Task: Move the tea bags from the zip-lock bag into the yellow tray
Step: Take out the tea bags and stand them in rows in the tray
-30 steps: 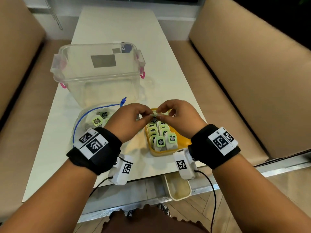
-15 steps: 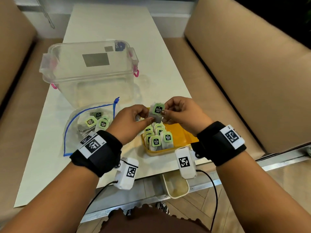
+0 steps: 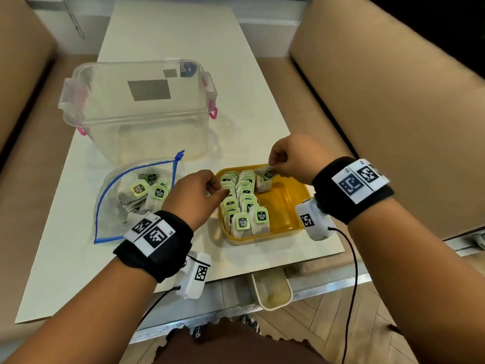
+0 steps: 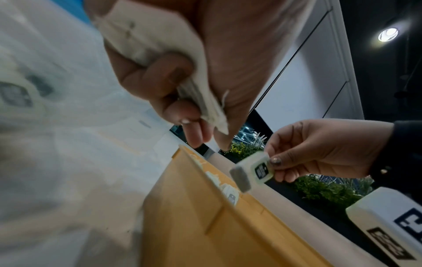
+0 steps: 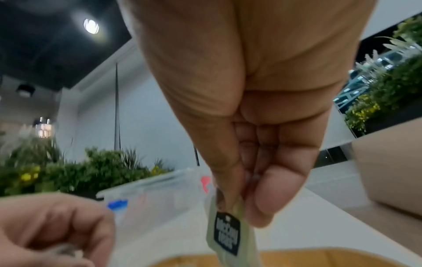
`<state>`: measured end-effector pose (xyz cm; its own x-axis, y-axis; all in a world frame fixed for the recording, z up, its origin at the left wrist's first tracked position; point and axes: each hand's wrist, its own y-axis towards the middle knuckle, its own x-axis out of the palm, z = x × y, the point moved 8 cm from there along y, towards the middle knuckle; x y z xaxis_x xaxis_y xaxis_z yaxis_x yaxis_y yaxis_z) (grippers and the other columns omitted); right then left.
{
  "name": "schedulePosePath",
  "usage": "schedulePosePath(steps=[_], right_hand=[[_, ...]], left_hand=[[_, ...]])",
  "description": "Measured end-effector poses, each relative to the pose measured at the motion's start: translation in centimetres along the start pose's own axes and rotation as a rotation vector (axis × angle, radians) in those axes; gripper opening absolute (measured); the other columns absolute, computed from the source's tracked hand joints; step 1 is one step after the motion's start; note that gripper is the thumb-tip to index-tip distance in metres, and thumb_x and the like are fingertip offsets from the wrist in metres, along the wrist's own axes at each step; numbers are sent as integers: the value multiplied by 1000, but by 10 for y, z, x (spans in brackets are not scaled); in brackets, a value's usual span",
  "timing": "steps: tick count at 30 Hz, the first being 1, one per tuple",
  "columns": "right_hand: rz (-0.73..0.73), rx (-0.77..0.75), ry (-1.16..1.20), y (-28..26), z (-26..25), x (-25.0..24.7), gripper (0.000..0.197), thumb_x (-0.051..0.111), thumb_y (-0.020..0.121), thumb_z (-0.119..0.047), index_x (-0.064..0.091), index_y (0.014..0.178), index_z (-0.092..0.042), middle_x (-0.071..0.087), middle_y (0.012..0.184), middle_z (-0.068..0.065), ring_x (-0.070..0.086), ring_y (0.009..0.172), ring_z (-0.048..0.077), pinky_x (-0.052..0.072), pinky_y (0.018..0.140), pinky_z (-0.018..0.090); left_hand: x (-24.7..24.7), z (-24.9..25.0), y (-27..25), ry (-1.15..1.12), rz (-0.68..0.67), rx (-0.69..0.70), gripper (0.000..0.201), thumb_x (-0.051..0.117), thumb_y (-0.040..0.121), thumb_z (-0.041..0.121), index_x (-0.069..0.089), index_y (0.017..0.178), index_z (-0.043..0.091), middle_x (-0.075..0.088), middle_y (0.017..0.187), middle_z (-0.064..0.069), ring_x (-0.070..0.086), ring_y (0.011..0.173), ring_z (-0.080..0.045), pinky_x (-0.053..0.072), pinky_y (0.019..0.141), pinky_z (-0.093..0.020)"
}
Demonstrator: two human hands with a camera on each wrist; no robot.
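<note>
The yellow tray point(image 3: 286, 203) sits near the table's front edge with two rows of green-tagged tea bags point(image 3: 242, 203) standing in its left half. My right hand point(image 3: 273, 166) pinches one tea bag point(image 3: 266, 176) by its tag over the tray's far end; the same tea bag point(image 5: 226, 234) shows close up in the right wrist view. My left hand point(image 3: 217, 190) hovers at the tray's left edge, fingers curled round a small bunch of tea bags point(image 4: 160, 45). The open zip-lock bag point(image 3: 110, 206) lies left of the tray, with several tea bags point(image 3: 157, 193) inside.
A clear plastic box point(image 3: 136, 101) with pink clips stands behind the bag and tray. The tray's right half point(image 3: 288, 214) holds no bags. Tan benches point(image 3: 393, 101) run along both sides of the white table point(image 3: 170, 32).
Both hands were together on one tea bag above the tray. My right hand has carried it right and down to the tray's far end, and my left hand has drawn back to the left edge.
</note>
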<state>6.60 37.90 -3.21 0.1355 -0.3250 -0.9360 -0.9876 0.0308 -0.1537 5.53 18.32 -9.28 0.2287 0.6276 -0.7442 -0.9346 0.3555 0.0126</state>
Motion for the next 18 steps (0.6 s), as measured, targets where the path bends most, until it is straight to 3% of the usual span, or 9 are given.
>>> schedulePosePath(steps=[4,8,13,18], right_hand=[[-155,24,-258,18,6,28,12,64,85,-11,72,93,-14,67,98,2,59,84,20,42,67,25],[-233,42,-355,30,6,44,15,62,87,-9,73,95,-16,68,103,2,57,83,19,41,69,26],[-263,53,-404,43,0,51,18,62,87,-10,72,103,-12,68,109,8,63,98,26,48,81,30],[-225,68,-427,46,2,54,16,60,86,-8,71,98,-9,69,102,9,64,93,27,53,84,35]], left_hand=[[7,-15,-5,20,-11,-103,24,69,83,36,57,92,18,61,79,6,58,79,-16,38,67,-26],[16,-18,-9,14,-52,-127,30,68,84,35,59,103,15,63,80,5,59,79,-16,41,69,-27],[13,-16,-10,2,-40,-116,30,68,84,34,60,105,14,63,80,6,58,78,-15,38,67,-25],[12,-17,-11,-6,-35,-115,31,67,85,36,60,106,15,64,83,5,57,78,-14,36,66,-25]])
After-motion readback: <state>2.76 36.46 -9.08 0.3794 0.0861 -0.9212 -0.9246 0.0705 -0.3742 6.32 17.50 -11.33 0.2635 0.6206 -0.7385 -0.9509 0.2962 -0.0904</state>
